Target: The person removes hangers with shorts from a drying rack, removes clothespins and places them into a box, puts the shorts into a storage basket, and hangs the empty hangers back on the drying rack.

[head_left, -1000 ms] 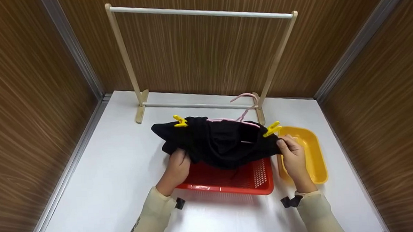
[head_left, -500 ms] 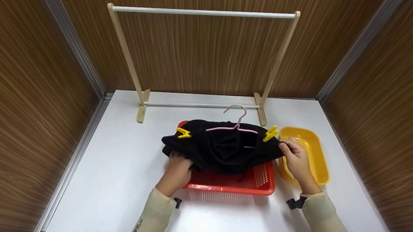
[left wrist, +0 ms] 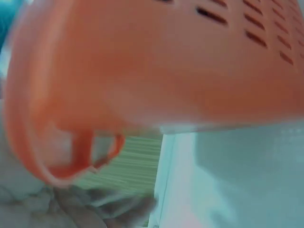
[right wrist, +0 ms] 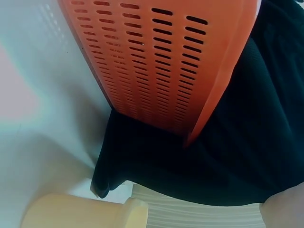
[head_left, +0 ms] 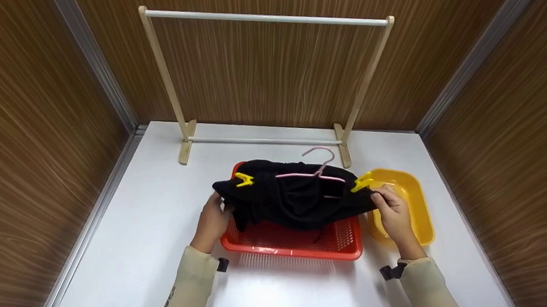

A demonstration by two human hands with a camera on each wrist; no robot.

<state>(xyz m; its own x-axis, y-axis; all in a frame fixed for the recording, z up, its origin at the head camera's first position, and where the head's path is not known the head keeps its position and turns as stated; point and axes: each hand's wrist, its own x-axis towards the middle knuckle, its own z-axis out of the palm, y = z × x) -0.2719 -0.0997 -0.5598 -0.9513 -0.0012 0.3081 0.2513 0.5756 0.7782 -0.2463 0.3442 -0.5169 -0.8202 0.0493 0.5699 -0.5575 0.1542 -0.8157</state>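
Observation:
A black garment (head_left: 299,207) hangs on a pink hanger (head_left: 319,172) over the red basket (head_left: 291,250). One yellow clothespin (head_left: 244,179) sits on its left shoulder and another yellow clothespin (head_left: 362,182) on its right. My right hand (head_left: 396,215) pinches the garment's right end between thumb and fingers. At the left end my left hand (head_left: 212,225) is up against the cloth, part of its fingers hidden behind it. The left wrist view shows those fingers (left wrist: 126,209) extended and blurred below the basket's rim. Black cloth drapes past the basket's side in the right wrist view.
A yellow tray (head_left: 418,198) stands right of the basket, partly behind my right hand. Behind the basket rises a wooden rack (head_left: 267,17) with a white top bar. Wood-grain panels enclose the white table (head_left: 133,224) at the back and sides.
My left hand has moved out from under the garment's front to its left end. The garment and hanger have come down toward me over the basket. My right hand keeps its pinch.

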